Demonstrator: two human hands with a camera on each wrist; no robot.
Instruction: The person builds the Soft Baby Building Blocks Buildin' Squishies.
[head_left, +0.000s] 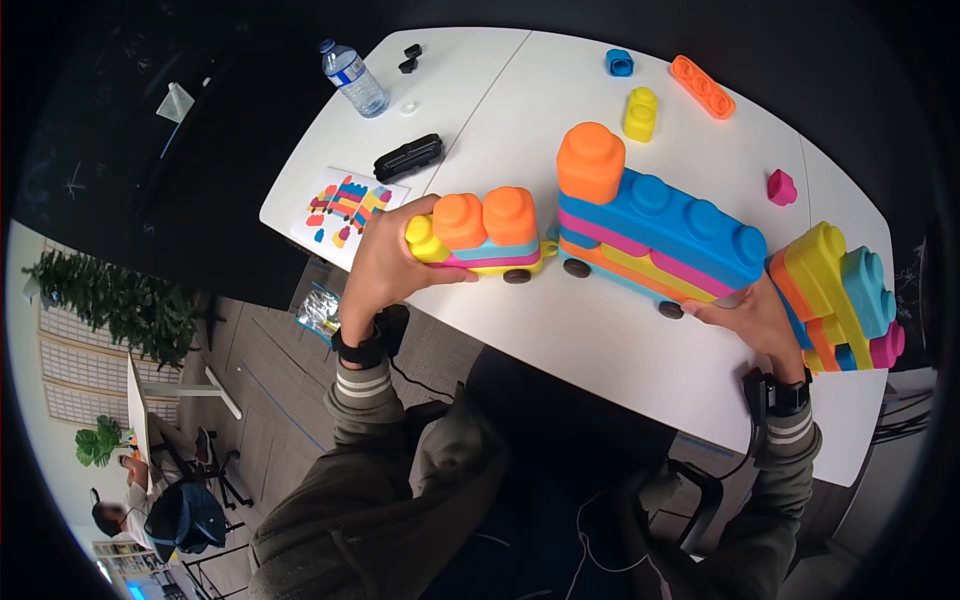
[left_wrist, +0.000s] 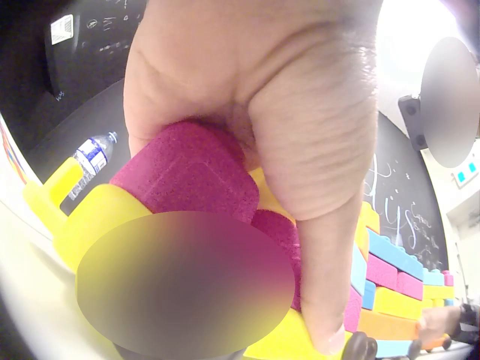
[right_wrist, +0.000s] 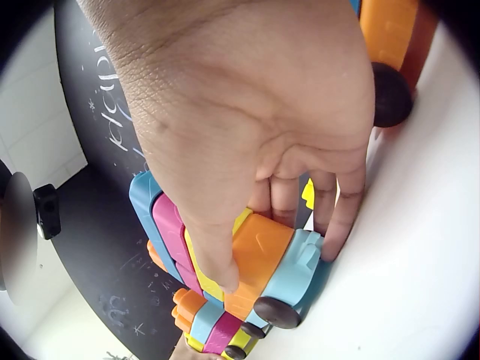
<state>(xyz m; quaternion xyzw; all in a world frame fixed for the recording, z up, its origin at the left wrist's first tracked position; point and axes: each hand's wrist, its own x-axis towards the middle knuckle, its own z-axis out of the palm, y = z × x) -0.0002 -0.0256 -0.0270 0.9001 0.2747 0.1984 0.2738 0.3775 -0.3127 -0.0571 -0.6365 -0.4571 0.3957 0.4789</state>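
In the head view my left hand grips the left end of a small wheeled block car with two orange blocks on top. Its thumb lies along the near side, by the pink and yellow layers. A longer wheeled car with a blue top and one orange block stands just right of it, their ends close together. My right hand holds this car's right end, thumb on the near side; the right wrist view shows the thumb on the orange layer. Right of that hand stands a third stack of yellow, orange and teal blocks.
On the white table lie a water bottle, a black case and a picture sheet. Loose blocks at the back are blue, yellow, orange and pink. A seated person is at the far left.
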